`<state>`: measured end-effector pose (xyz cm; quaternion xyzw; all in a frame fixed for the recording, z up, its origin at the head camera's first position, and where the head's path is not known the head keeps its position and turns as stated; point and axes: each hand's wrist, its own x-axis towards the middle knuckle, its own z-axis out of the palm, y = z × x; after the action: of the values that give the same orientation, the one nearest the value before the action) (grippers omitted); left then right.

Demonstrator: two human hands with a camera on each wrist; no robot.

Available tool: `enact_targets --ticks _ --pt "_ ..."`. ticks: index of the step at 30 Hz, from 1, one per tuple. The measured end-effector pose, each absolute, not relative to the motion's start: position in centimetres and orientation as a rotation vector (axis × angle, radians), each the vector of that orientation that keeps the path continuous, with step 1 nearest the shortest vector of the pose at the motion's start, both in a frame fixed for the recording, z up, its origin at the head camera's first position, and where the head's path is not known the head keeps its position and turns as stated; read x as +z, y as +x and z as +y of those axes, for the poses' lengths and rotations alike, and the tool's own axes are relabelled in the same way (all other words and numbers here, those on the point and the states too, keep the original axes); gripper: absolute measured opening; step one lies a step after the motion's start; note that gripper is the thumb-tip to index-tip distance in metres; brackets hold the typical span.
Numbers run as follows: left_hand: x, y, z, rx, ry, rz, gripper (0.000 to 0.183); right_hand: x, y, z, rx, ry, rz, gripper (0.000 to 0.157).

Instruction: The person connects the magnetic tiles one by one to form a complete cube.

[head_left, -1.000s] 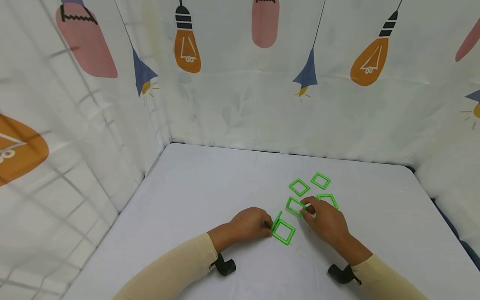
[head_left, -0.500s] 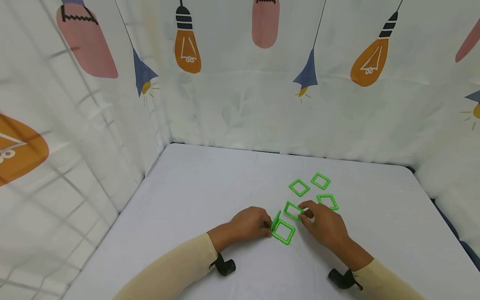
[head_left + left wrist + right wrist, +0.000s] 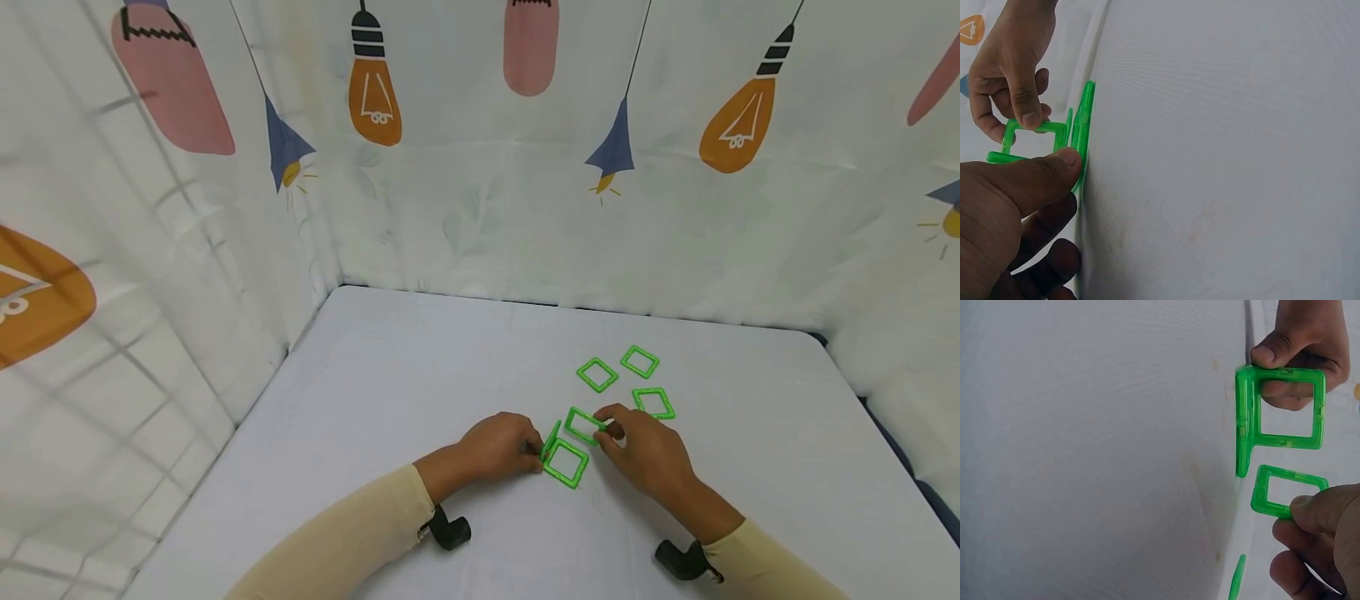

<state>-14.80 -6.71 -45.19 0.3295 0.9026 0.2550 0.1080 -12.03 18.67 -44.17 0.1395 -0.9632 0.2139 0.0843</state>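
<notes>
Near the middle of the table, in the head view, my left hand [image 3: 501, 447] pinches two joined green magnetic square tiles at their shared edge. One square tile [image 3: 558, 479] lies flat; the other tile [image 3: 552, 437] stands upright from its left side. My right hand [image 3: 651, 450] pinches a third green square tile [image 3: 1260, 492] between thumb and fingers. That tile is raised and tilted just beyond the flat one, and the right wrist view shows a gap between it and the joined pair. In the left wrist view, the left thumb [image 3: 1063, 161] presses near the joined edge.
Behind the right hand, several loose green square tiles lie flat: one tile [image 3: 587, 382] at left, another tile [image 3: 630, 370] farthest back, and a tile [image 3: 651, 391] close to the right fingers. A white cloth covers the table [image 3: 420, 358]. Printed curtains [image 3: 480, 217] enclose its back and sides.
My right hand has brought its tile slightly left and nearer to the joined pair, lowering its tilt. My left hand and the two joined tiles stay nearly still.
</notes>
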Motion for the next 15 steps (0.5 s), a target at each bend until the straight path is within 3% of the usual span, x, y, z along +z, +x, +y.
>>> enact_targets --ticks 15 --pt "-45.1 -14.83 -6.73 0.747 0.968 2.657 0.01 -44.45 -12.12 18.17 0.615 0.424 -2.904 0.026"
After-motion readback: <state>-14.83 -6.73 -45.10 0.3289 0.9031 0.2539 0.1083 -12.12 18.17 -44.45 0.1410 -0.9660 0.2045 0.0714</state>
